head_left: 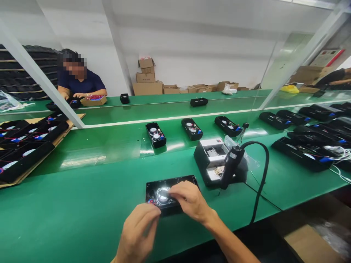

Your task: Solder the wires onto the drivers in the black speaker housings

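Observation:
A black speaker housing point(181, 180) lies open side up on the green bench in front of me. In it sits a round silver speaker driver point(163, 195), with small red and blue wires point(150, 201) at its left end. My left hand point(139, 228) is closed in a pinch at the housing's near left corner, beside those wires; what lies between the fingertips is hidden. My right hand point(192, 201) reaches over the housing's near side. Its thumb and fingers are pinched together at the driver's right edge, and I cannot make out what they hold.
Right of the housing stands a black and silver machine point(212, 157), with a black corded tool point(232, 166) before it. Open speaker housings point(155, 135) line the belt point(117, 128); several more fill the right point(304, 153) and a left cardboard tray point(61, 140). A co-worker point(82, 84) sits across.

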Motion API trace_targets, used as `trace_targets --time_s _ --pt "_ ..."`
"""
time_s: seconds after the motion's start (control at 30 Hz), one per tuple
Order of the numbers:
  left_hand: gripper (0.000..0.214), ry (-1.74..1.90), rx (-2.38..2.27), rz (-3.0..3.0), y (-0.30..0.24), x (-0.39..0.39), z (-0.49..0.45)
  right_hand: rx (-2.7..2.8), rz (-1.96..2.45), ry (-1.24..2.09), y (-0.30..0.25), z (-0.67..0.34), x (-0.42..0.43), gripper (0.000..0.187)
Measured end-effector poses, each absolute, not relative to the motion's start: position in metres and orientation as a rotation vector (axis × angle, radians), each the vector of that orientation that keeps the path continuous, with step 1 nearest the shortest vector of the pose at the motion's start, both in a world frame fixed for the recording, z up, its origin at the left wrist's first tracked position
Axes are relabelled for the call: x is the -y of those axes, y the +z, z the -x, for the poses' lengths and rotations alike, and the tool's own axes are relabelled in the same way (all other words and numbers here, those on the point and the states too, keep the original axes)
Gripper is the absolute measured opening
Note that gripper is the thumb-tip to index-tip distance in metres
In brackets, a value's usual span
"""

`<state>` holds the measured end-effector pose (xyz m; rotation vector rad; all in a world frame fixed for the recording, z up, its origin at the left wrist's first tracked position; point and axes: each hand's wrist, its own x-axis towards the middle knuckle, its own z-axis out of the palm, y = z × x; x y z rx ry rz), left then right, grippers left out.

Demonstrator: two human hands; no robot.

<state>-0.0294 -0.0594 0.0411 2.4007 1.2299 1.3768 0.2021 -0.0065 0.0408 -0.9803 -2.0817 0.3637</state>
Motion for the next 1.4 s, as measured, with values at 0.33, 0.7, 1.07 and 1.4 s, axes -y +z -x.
trace_targets --time_s 0.33,0.7,1.07,1.4 --pt "0.036 1.008 -1.404 -2.568 0.008 0.045 0.023 2.782 1.205 0.139 0.065 -0.201 0.014 0.033" --pt "0.041 0.811 -1.282 -2.875 0.017 0.029 0.019 2.887 1.144 0.220 0.066 -0.193 0.005 0.022" --pt "0.036 0.769 -1.140 -2.862 0.017 0.018 0.023 2.720 1.127 0.682 0.074 -0.205 -0.010 0.036" --pt "0.041 0.389 -1.373 -2.469 0.028 -0.001 0.027 2.819 1.228 0.446 0.060 -0.184 0.004 0.024"
